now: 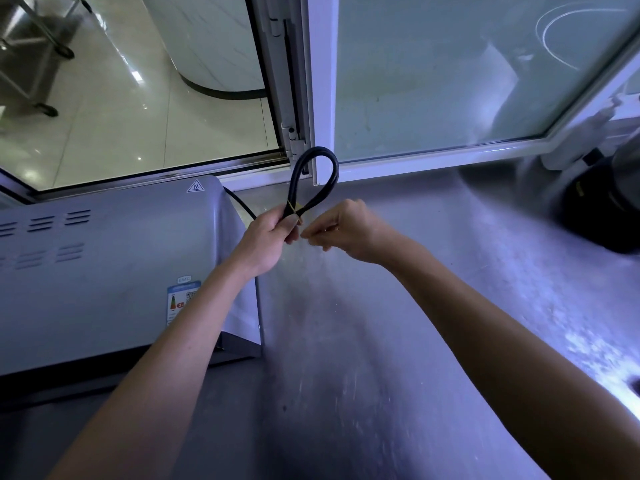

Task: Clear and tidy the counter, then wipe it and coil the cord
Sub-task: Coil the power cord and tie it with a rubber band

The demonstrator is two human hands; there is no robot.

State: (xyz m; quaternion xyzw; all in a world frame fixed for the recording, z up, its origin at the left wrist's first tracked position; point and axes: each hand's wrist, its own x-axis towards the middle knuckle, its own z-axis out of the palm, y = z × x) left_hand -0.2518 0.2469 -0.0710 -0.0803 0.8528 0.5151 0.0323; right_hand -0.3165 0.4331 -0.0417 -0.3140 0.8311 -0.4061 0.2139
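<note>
The person stands at a steel counter (398, 323) with both bare arms stretched out over it. The left hand (266, 237) is closed in a fist around a black power cord (313, 178), folded into a loop that stands upright above the fist, just in front of the white window frame (415, 161). A thin yellow tie (293, 211) wraps the neck of the loop right at the knuckles. The right hand (343, 230), just beside the left, has its fingers pinched together at the tie's loose end. The cord trails from the fist down behind a grey microwave oven (104, 271) left of the hands. Far right of the cord sits a dark appliance (602, 209), blurred.
</note>
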